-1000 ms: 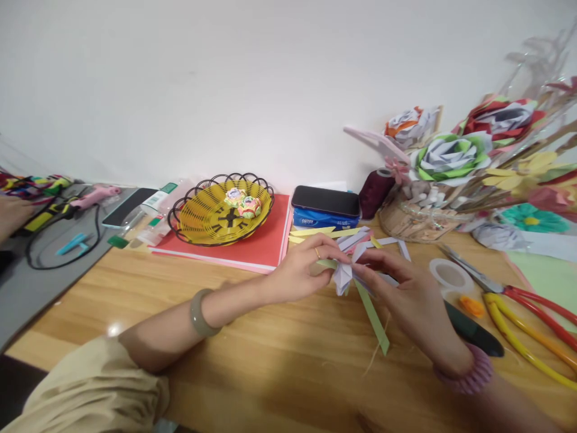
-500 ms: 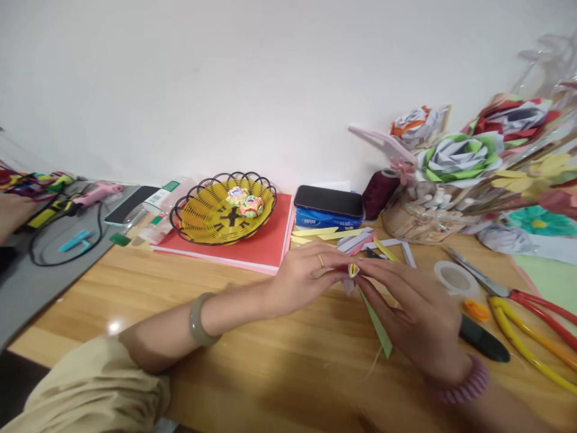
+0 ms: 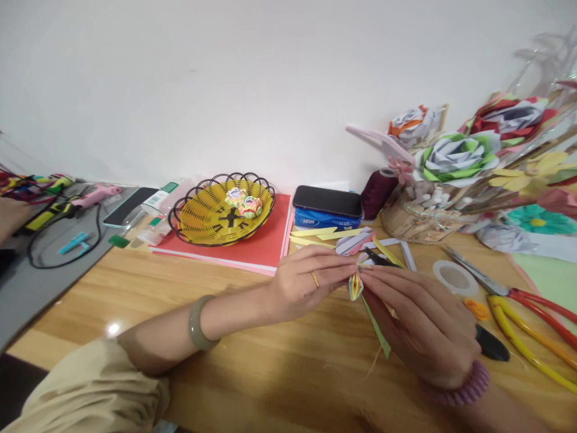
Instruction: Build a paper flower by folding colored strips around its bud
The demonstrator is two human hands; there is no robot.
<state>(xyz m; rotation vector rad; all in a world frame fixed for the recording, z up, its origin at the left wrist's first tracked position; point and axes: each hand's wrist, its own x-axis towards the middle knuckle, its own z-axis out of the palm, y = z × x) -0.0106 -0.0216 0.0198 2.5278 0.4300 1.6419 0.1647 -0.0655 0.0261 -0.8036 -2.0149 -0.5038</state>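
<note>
Fingertips of both hands meet around a small folded paper piece (image 3: 356,287) with yellow, red and pale green layers, held above the wooden table. My left hand (image 3: 311,279) pinches it from the left side. From the right, my right hand (image 3: 417,313) grips it with the fingers pressed together. A light green paper strip (image 3: 376,329) slants down beneath the right hand. Just behind the hands lie yellow strips (image 3: 318,232) and lilac strips (image 3: 354,242).
A yellow basket (image 3: 198,210) with paper balls rests on red paper (image 3: 265,255). A phone (image 3: 327,200) tops a blue pack. Scissors (image 3: 484,279), tape roll (image 3: 455,278) and yellow-handled tool (image 3: 505,322) lie right, below paper flowers (image 3: 460,157). Another person's hand (image 3: 13,213) shows far left.
The folded piece now hangs lower and shows more of its layers between the fingertips. My right hand has turned and shifted slightly right, covering more of the dark handle.
</note>
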